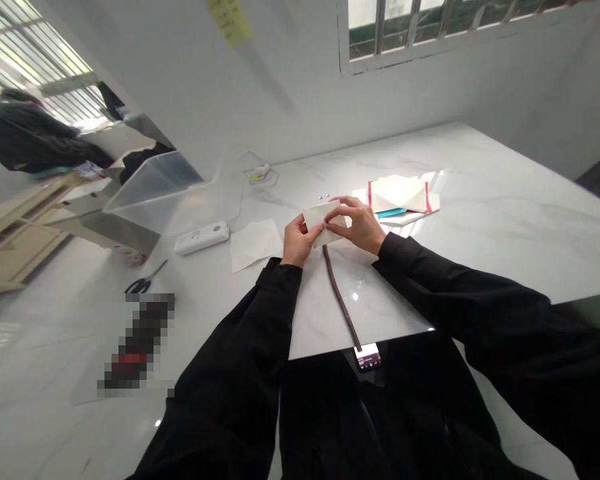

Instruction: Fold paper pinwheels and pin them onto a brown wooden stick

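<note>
Head view shows a small cream paper [322, 223] held just above the white desk [480, 220], near its middle, pinched between both hands. Left hand [296, 240] grips the paper's left edge, thumb on top and fingers curled under; right hand [359, 222] pinches the upper right edge with fingertips pressed together over it. By the look of it, the step in hand is folding or creasing this sheet, and it seems early, since the paper is still mostly flat. A clean crease would call for lining up the edges and pressing along the fold while the other hand keeps the sheet from sliding. Just below the paper a dark strap [341, 300] runs toward the near desk edge, ending at a phone [368, 357]. A flat white sheet [255, 243] lies just left of the hands, a white box [201, 238] beyond it, scissors [143, 283] further left. Folded sheets [399, 197] with red and teal edges sit to the right. Another person [25, 137] works well apart.
</note>
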`<state>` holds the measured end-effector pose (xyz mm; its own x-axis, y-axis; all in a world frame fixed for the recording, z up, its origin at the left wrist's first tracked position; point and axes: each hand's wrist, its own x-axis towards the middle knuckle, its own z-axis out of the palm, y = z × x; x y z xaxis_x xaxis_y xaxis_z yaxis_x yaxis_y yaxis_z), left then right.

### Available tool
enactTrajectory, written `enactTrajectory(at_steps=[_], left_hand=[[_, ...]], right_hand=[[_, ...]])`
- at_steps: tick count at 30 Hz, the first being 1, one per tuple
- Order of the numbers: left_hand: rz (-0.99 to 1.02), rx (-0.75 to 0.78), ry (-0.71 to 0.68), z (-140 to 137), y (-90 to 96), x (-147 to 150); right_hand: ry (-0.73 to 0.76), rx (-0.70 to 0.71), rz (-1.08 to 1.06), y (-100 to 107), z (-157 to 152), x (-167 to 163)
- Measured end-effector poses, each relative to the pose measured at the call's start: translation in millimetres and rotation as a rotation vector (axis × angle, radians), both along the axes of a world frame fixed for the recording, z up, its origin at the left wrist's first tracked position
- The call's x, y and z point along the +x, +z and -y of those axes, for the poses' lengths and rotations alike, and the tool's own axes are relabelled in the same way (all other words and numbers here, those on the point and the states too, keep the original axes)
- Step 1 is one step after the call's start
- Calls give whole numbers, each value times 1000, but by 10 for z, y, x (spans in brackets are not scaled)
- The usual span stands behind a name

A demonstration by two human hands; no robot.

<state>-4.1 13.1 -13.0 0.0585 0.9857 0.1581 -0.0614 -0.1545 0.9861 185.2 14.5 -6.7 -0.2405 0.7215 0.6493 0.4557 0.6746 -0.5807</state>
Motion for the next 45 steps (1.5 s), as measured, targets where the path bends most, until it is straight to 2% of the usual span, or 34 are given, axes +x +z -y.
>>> enactTrajectory(at_steps=[16,30,39,45], left_hand=[[51,-7,-46,-31,-41,-15],[20,-38,-5,-15,-32,6],[24,47,-30,-20,-37,15],[94,-8,-41,-32,-66,24]], right_hand=[[-2,108,13,-37,5,-5],[38,208,129,10,-35,49],[25,192,130,22,-28,50],[23,144,150,44,-22,44]])
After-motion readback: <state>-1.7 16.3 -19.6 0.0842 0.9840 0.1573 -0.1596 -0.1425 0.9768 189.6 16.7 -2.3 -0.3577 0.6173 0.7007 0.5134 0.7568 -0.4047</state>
